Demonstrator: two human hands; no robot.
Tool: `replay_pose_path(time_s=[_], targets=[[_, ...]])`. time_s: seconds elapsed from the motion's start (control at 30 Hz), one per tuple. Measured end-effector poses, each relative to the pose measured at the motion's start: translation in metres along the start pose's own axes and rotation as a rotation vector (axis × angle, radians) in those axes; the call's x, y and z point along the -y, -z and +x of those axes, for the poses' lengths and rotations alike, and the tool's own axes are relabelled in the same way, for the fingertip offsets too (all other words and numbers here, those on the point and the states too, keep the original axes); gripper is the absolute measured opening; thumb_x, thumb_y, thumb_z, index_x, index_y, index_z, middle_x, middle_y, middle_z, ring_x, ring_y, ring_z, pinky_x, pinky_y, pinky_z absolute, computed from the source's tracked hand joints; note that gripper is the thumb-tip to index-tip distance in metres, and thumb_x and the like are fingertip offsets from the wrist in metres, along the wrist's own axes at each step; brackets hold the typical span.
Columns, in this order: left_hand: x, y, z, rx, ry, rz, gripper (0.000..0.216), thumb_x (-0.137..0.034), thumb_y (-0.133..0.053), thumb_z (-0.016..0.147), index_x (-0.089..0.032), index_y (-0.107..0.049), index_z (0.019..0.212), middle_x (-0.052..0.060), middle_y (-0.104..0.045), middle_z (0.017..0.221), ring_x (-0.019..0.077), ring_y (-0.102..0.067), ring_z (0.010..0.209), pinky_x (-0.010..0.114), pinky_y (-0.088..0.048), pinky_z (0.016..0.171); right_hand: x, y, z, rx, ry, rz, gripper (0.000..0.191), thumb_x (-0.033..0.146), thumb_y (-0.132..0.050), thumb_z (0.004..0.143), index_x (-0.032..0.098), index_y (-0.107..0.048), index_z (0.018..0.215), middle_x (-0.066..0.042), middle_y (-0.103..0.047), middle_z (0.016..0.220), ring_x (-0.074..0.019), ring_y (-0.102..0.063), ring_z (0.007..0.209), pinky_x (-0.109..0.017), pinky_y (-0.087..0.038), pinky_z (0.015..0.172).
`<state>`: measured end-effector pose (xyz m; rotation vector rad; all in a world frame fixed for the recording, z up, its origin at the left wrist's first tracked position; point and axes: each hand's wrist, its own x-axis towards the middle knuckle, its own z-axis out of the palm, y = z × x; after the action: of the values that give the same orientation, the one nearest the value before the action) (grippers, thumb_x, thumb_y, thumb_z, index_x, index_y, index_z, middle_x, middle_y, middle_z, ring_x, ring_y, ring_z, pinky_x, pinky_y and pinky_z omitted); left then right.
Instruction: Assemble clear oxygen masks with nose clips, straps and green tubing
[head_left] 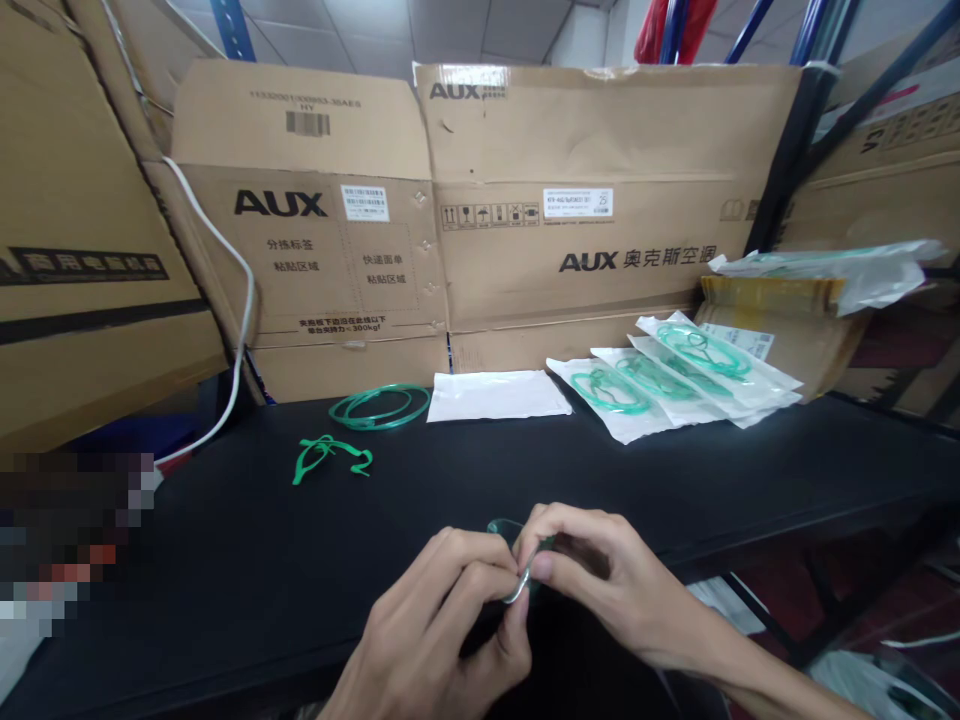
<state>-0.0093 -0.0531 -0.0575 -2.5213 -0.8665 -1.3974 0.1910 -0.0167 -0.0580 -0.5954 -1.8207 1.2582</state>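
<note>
My left hand (439, 625) and my right hand (600, 580) meet at the near edge of the black table (225, 560). Both pinch a small clear green mask piece (504, 527) with a thin metal strip (519, 590) between the fingertips. Most of the piece is hidden by my fingers. Farther back on the table lie a coil of green tubing (379, 405), a loose green strap (330, 455) and an empty white pouch (496, 395).
Several sealed pouches with green tubing (675, 380) fan out at the back right, beside an open carton (780, 320). Flattened AUX cardboard boxes (480, 220) wall the back. A white cable (238, 340) hangs at left. A blurred patch sits at the left edge.
</note>
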Motion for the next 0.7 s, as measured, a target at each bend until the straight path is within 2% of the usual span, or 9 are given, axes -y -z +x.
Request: replay_pose_path(time_s=[0.23, 0.43, 0.57, 0.7], targets=[[0.0000, 0.0051, -0.0030, 0.095, -0.019, 0.023, 0.020, 0.000, -0.059, 0.093, -0.019, -0.062, 0.099, 0.003, -0.069, 0.094, 0.0134, -0.067, 0.080, 0.025, -0.055, 0.075, 0.0009, 0.0034, 0.0005, 0.046, -0.047, 0.046, 0.015, 0.031, -0.066, 0.100, 0.020, -0.070, 0.092, 0.001, -0.065, 0.087, -0.0147, -0.058, 0.082, -0.027, -0.043, 0.076], [0.0016, 0.0043, -0.0045, 0.140, -0.069, 0.096, 0.022, 0.001, -0.054, 0.093, -0.018, -0.060, 0.100, 0.003, -0.068, 0.090, 0.0150, -0.066, 0.079, 0.028, -0.055, 0.075, 0.0011, 0.0022, -0.0002, 0.046, -0.020, -0.016, 0.012, 0.026, -0.064, 0.100, 0.021, -0.069, 0.091, 0.002, -0.065, 0.087, -0.0138, -0.057, 0.082, -0.026, -0.043, 0.075], [0.0019, 0.0030, -0.0037, 0.102, -0.035, 0.068, 0.023, 0.003, -0.055, 0.092, -0.019, -0.059, 0.096, 0.002, -0.067, 0.089, 0.0141, -0.064, 0.078, 0.027, -0.053, 0.073, 0.0000, -0.0003, -0.0007, 0.022, 0.010, -0.094, 0.010, 0.024, -0.062, 0.101, 0.021, -0.068, 0.093, 0.001, -0.066, 0.088, -0.0145, -0.058, 0.082, -0.027, -0.043, 0.076], [-0.0007, 0.0002, -0.0009, 0.055, 0.078, 0.026, 0.020, -0.001, -0.054, 0.091, -0.020, -0.056, 0.090, 0.001, -0.064, 0.088, 0.0140, -0.064, 0.079, 0.027, -0.051, 0.072, -0.0011, -0.0032, -0.0012, -0.002, 0.037, -0.141, 0.010, 0.023, -0.061, 0.100, 0.020, -0.067, 0.092, 0.000, -0.066, 0.088, -0.0152, -0.060, 0.082, -0.027, -0.046, 0.078]])
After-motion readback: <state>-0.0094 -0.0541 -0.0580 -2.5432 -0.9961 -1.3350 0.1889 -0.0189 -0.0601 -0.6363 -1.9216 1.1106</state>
